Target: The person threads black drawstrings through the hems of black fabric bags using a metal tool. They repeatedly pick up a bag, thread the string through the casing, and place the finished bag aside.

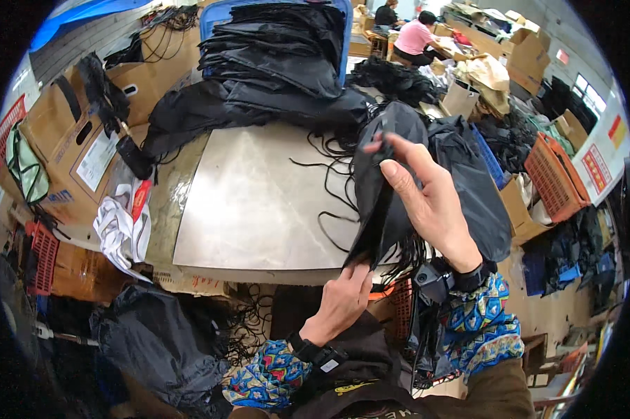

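- The tabletop [252, 209] is the landmark: a pale, worn slab with most of its middle bare. A tall stack of folded black fabric pieces [280, 56] lies at its far edge, which reads as work already finished.
- More loose black fabric sits in a dark heap [154, 342] below the near-left corner of the tabletop, and another heap [469, 181] lies off its right edge. Judging by these, plenty is left to handle.
- Cardboard boxes [70, 140] crowd the left side of the tabletop, with an orange crate [556, 178] well off to the right and two people seated at their own bench far beyond the far edge.
- The black fabric piece [381, 188] in hand hangs upright over the near-right part of the tabletop, not yet laid flat or added to the stack.
- The right hand [427, 202] holds the piece's upper part, thumb and fingers closed around the cloth with the forefinger stretched along its top.
- The left hand [343, 304] pinches the lower edge at the near rim of the tabletop, fingers closed on it.
- Thin black cords [329, 174] trail across the tabletop beside the piece and could snag it.
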Demonstrator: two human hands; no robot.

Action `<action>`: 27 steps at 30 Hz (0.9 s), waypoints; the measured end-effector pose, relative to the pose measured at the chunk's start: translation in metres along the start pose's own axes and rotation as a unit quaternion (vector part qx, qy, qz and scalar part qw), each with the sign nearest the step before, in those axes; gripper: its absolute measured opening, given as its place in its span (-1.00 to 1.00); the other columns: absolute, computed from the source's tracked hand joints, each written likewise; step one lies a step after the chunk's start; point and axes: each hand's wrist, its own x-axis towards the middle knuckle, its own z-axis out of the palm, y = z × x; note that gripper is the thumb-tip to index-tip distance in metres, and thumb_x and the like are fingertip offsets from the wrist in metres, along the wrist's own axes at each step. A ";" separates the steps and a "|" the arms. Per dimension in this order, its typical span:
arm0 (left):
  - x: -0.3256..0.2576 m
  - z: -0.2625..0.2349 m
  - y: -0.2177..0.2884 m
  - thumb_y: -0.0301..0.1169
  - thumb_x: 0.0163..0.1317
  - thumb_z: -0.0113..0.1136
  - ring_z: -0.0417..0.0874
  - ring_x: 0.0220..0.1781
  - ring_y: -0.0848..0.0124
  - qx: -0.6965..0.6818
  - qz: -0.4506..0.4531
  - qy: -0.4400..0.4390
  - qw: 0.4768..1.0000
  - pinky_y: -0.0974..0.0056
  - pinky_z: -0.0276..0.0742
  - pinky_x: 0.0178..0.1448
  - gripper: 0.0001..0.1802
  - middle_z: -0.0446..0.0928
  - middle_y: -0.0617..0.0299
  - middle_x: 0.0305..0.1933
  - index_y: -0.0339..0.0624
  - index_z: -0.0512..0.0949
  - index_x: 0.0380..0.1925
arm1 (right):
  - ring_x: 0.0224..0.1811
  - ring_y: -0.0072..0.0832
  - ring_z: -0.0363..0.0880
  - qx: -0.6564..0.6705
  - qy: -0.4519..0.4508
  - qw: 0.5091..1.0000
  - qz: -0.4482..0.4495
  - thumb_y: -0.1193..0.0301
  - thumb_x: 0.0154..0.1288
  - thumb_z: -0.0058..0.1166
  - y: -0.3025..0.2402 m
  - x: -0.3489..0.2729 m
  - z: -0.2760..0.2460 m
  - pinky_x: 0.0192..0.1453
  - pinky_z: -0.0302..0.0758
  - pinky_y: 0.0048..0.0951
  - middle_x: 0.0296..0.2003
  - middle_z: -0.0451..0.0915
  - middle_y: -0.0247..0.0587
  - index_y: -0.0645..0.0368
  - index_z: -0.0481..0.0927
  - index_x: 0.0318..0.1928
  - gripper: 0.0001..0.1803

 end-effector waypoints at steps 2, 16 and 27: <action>0.002 0.003 0.001 -0.42 0.26 0.07 0.52 -0.39 -0.18 0.019 0.005 -0.007 1.000 -0.05 0.45 -0.42 -0.87 0.50 -0.15 -0.36 -0.20 0.43 -0.24 | -0.10 -0.33 0.50 0.083 -0.053 0.994 0.045 0.39 0.33 0.07 -0.008 -0.006 -0.021 0.03 0.40 -0.42 -0.17 0.57 -0.11 0.30 0.50 0.02 -0.69; 0.006 -0.011 -0.062 -0.30 0.29 -0.01 0.57 -0.27 -0.22 0.031 -0.210 0.126 0.969 -0.08 0.45 -0.27 -0.69 0.55 -0.25 -0.37 -0.38 0.55 -0.31 | -0.01 -0.42 0.49 0.228 0.329 0.906 -0.136 0.36 0.45 -0.15 -0.045 -0.021 -0.152 0.11 0.40 -0.44 -0.14 0.52 -0.14 0.32 0.49 -0.07 -0.73; 0.011 -0.045 -0.128 -0.12 0.35 -0.07 0.62 -0.38 0.25 -0.686 -0.411 0.121 0.588 0.23 0.54 -0.32 -0.63 0.60 0.23 -0.17 -0.16 0.45 -0.06 | -0.28 -0.52 0.45 -0.221 0.360 0.906 -0.039 0.45 0.43 -0.22 -0.013 -0.083 -0.164 -0.17 0.39 -0.52 -0.23 0.53 -0.16 0.37 0.52 -0.17 -0.74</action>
